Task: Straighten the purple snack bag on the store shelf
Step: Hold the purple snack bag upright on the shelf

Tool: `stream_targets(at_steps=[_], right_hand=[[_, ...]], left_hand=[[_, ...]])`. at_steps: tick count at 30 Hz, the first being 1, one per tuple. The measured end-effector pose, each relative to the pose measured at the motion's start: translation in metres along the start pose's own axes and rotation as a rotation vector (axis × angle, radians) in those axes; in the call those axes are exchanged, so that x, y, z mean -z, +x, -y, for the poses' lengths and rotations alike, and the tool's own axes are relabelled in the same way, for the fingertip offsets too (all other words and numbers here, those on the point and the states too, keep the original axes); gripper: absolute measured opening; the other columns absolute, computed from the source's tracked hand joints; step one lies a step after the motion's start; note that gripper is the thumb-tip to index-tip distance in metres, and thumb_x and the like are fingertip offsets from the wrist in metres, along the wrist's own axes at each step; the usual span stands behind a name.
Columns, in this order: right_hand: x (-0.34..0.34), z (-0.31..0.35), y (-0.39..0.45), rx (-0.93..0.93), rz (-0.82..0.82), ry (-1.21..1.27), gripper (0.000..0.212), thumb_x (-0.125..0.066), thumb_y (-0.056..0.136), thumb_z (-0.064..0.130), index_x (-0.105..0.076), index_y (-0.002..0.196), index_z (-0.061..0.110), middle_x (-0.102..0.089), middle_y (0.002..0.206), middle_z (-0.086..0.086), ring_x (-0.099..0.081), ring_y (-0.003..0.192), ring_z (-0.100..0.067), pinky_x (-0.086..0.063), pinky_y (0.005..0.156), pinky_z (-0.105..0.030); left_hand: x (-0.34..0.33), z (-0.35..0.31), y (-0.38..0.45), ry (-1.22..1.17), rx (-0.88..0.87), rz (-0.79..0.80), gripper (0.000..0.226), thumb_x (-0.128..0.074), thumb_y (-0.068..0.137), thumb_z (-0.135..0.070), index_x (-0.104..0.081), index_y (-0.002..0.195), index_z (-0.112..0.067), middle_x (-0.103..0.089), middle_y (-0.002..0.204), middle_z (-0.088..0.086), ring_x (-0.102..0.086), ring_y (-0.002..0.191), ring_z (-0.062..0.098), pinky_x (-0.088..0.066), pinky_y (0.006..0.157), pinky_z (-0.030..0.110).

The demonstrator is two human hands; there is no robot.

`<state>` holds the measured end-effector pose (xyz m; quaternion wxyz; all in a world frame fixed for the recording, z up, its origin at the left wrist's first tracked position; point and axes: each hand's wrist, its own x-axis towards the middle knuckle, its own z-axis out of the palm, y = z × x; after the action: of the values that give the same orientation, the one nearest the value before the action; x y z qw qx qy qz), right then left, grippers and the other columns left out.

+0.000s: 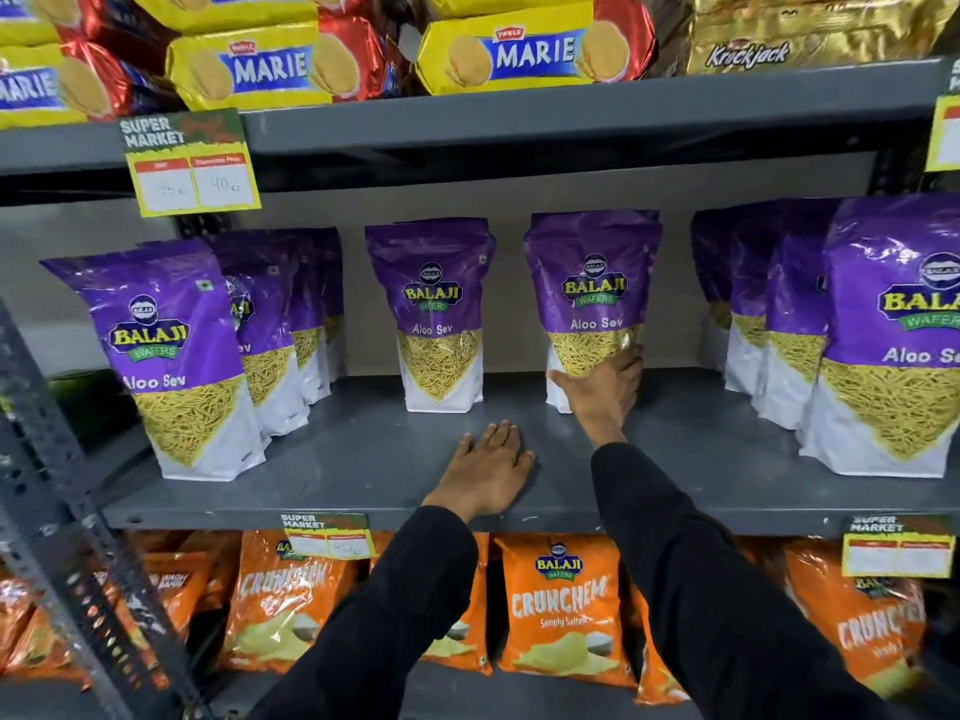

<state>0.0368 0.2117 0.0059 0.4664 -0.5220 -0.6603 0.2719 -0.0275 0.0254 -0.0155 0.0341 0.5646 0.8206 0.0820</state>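
A purple Aloo Sev snack bag [592, 283] stands upright at the back of the grey middle shelf [363, 459], right of centre. My right hand [605, 389] wraps around its lower front, thumb to the left and fingers on its right side. My left hand [485, 467] lies flat, palm down, on the bare shelf near its front edge, fingers together and holding nothing. Both arms wear black sleeves.
Another purple bag [434, 309] stands left of the held one. A row of purple bags [176, 356] fills the left end and another row [883, 335] the right. Marie biscuit packs [524, 49] sit above, orange Crunchem bags [563, 610] below. Price tags [192, 163] hang from shelf edges.
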Motion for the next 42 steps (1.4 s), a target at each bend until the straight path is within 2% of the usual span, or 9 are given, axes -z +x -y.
stream_targets(at_steps=[6, 10, 14, 20, 36, 42], right_hand=[[0.006, -0.002, -0.004, 0.018, 0.001, 0.022, 0.139, -0.095, 0.058, 0.045, -0.011, 0.155, -0.008, -0.028, 0.158, -0.028, -0.03, 0.146, -0.042, -0.034, 0.117, -0.053], [0.012, -0.003, -0.014, 0.015, -0.03, 0.009, 0.139, -0.096, 0.054, 0.047, -0.016, 0.154, -0.008, -0.037, 0.152, -0.026, -0.039, 0.14, -0.042, -0.043, 0.109, -0.051], [0.025, -0.005, -0.032, 0.023, -0.053, -0.006, 0.137, -0.095, 0.052, 0.05, -0.019, 0.152, -0.006, -0.04, 0.149, -0.024, -0.044, 0.137, -0.041, -0.046, 0.105, -0.051], [0.053, -0.007, -0.065, 0.051, -0.055, -0.017, 0.138, -0.094, 0.057, 0.05, -0.015, 0.155, -0.005, -0.035, 0.152, -0.024, -0.042, 0.137, -0.041, -0.041, 0.109, -0.054], [0.096, -0.019, -0.117, 0.096, -0.112, -0.028, 0.132, -0.088, 0.063, 0.059, -0.015, 0.157, 0.002, -0.033, 0.155, -0.019, -0.039, 0.14, -0.037, -0.04, 0.11, -0.052], [0.094, -0.021, -0.121, 0.104, -0.167, -0.03, 0.127, -0.086, 0.063, 0.061, -0.019, 0.156, 0.006, -0.037, 0.154, -0.016, -0.041, 0.139, -0.034, -0.041, 0.109, -0.05]], left_hand=[[0.0, 0.001, 0.0, -0.001, -0.003, -0.001, 0.064, -0.017, 0.107, -0.043, -0.007, 0.162, -0.012, -0.003, 0.171, 0.005, -0.001, 0.158, 0.02, -0.001, 0.128, 0.046], [-0.002, 0.003, 0.004, -0.01, -0.012, -0.029, 0.064, -0.019, 0.106, -0.044, -0.013, 0.161, -0.012, -0.011, 0.171, 0.006, -0.007, 0.158, 0.021, -0.005, 0.127, 0.048], [-0.004, 0.004, 0.006, -0.015, -0.008, -0.037, 0.064, -0.021, 0.105, -0.046, -0.018, 0.16, -0.013, -0.015, 0.17, 0.006, -0.011, 0.157, 0.022, -0.008, 0.127, 0.049], [-0.002, 0.001, 0.002, -0.006, -0.003, -0.027, 0.065, -0.022, 0.106, -0.045, -0.015, 0.161, -0.012, -0.012, 0.171, 0.006, -0.009, 0.158, 0.021, -0.006, 0.126, 0.048], [-0.002, -0.002, 0.001, 0.057, 0.017, -0.014, 0.065, -0.021, 0.106, -0.044, -0.015, 0.161, -0.01, -0.013, 0.17, 0.007, -0.011, 0.157, 0.022, -0.01, 0.126, 0.05], [-0.003, -0.002, 0.004, 0.041, 0.012, -0.042, 0.062, -0.023, 0.105, -0.044, -0.025, 0.157, -0.011, -0.021, 0.168, 0.007, -0.017, 0.155, 0.022, -0.016, 0.124, 0.05]])
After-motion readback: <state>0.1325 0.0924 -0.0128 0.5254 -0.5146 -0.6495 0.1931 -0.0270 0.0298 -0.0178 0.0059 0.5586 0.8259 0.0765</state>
